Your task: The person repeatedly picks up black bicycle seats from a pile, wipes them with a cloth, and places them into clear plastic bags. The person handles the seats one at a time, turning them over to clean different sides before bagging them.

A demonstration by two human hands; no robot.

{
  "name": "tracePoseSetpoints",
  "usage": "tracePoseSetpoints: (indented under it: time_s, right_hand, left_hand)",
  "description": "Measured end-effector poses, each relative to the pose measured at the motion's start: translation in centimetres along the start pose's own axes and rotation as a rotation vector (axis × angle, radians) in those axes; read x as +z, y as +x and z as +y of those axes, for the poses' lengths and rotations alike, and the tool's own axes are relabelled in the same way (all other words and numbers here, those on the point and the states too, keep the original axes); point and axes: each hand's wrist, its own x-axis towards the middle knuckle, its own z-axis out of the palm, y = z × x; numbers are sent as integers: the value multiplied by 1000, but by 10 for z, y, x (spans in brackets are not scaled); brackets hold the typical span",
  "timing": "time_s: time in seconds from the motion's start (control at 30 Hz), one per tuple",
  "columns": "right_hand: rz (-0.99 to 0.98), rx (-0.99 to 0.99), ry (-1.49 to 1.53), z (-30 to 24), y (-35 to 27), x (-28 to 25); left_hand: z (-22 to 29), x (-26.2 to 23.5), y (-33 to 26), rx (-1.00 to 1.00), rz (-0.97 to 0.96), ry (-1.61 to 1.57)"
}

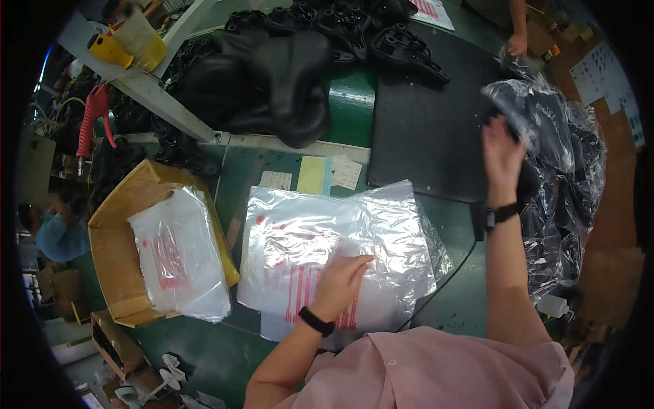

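My left hand (343, 281) rests on a stack of clear plastic bags (272, 238) with red print, its fingers drawn together at the top bag. To the right, my right hand (503, 151) is raised with stretched fingers at the near end of a bagged bicycle saddle (514, 112). That saddle looks blurred and tilted over a heap of black saddles in clear bags (555, 157). Bare black saddles (293, 82) lie piled at the back, some showing their undersides. One upturned saddle (405, 54) sits on the black mat (429, 129).
A cardboard box (112, 238) with more printed bags stands at the left. Paper slips (346, 172) lie behind the bag stack. A metal post (157, 102), a yellow-handled tool (109, 51) and a red coiled cord (94, 119) are upper left. Another person's hand (517, 45) is at the far right.
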Motion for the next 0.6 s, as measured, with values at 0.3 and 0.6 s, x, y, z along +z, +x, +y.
tracePoseSetpoints:
  time_s: [0.3, 0.6]
  right_hand:
    - [-9, 1097, 120, 334, -1, 220]
    - [-320, 861, -277, 162, -80, 146]
  left_hand:
    - [-70, -7, -63, -174, -113, 680]
    - [-79, -35, -38, -102, -27, 626]
